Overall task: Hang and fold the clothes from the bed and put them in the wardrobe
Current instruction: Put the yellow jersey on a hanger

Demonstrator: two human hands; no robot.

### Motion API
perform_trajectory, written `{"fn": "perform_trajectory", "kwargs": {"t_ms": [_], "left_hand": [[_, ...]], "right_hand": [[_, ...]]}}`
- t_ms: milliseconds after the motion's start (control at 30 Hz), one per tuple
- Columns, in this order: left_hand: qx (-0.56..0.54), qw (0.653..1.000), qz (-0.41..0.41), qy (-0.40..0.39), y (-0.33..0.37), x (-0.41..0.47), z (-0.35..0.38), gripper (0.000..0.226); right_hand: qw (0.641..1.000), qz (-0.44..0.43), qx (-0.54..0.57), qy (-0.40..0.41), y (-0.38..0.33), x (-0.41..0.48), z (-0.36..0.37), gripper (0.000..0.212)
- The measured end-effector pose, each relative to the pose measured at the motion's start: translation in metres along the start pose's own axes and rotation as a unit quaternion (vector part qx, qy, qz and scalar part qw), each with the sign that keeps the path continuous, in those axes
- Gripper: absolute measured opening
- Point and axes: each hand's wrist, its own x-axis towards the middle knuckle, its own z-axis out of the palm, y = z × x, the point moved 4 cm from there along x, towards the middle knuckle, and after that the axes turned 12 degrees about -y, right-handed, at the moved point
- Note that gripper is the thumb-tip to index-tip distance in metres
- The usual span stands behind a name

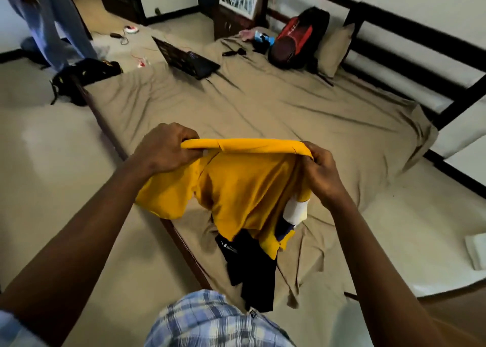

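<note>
At the near end of the bed [265,110], one black garment [252,265] is seen lying crumpled on the wrinkled tan sheet [328,244], its cloth matt and dark. Just above it, one yellow shirt [236,189] is held up over the mattress, stretched between two hands. Its top edge is folded over into a smooth, straight band, and the rest hangs in soft, slightly glossy folds. A sleeve trimmed in white and navy [294,211] is seen at its right side. The left end of the band is gripped by the left hand [164,149], with the fingers curled over it. The right end is pinched by the right hand [322,168], fingers and thumb closed on the cloth.

Farther up the bed, one open laptop [189,60], dark and flat, is set near the left edge. One rounded red and black backpack [297,39] is propped against one tan pillow [335,49] by the dark slatted headboard [410,31]. Beyond the bed's far left corner, a person's legs in blue jeans [52,23] are seen standing.
</note>
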Motion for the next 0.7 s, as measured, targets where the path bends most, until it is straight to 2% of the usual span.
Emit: {"fn": "perform_trajectory", "kwargs": {"t_ms": [100,200,300,367,400,467,500,567,600,633,667,700], "left_hand": [[-0.073,0.994,0.006,0.086,0.008,-0.015,-0.011,0.028],[-0.103,0.978,0.034,0.177,0.023,-0.031,-0.025,0.035],[-0.032,0.978,0.021,0.204,0.029,-0.039,-0.029,0.044],[-0.052,0.98,0.005,0.19,0.032,-0.039,-0.022,0.044],[-0.101,0.981,0.008,0.164,0.035,-0.04,-0.015,0.046],[-0.187,0.98,0.037,0.061,0.042,-0.037,0.006,0.048],[-0.178,0.983,0.045,-0.009,0.05,-0.039,0.018,0.049],[-0.085,0.985,0.041,-0.146,0.058,-0.039,0.035,0.067],[-0.043,0.98,0.031,-0.193,0.06,-0.04,0.036,0.074],[-0.045,0.973,0.025,-0.224,0.06,-0.04,0.034,0.074],[-0.104,0.966,0.019,-0.235,0.062,-0.041,0.029,0.067],[-0.206,0.951,0.012,-0.23,0.063,-0.041,0.022,0.058]], "right_hand": [[0.998,-0.002,0.023,-0.066,-0.015,-0.004,-0.01,0.045],[0.991,0.015,0.007,-0.133,-0.016,-0.008,-0.02,0.041],[0.992,0.011,-0.031,-0.118,-0.014,-0.008,-0.033,0.038],[0.997,-0.009,-0.028,-0.066,-0.017,-0.01,-0.044,0.032],[0.999,-0.016,-0.01,-0.026,-0.018,-0.011,-0.049,0.032],[0.997,-0.013,0.042,0.07,-0.017,-0.011,-0.058,0.034],[0.991,-0.012,0.06,0.116,-0.017,-0.013,-0.064,0.034],[0.983,0.002,0.074,0.17,-0.01,-0.012,-0.077,0.035],[0.978,0.011,0.077,0.191,-0.004,-0.013,-0.085,0.036],[0.974,0.021,0.075,0.214,0.002,-0.015,-0.095,0.038],[0.969,0.026,0.074,0.236,0.009,-0.018,-0.105,0.038],[0.963,0.028,0.068,0.258,0.016,-0.023,-0.114,0.037]]}}
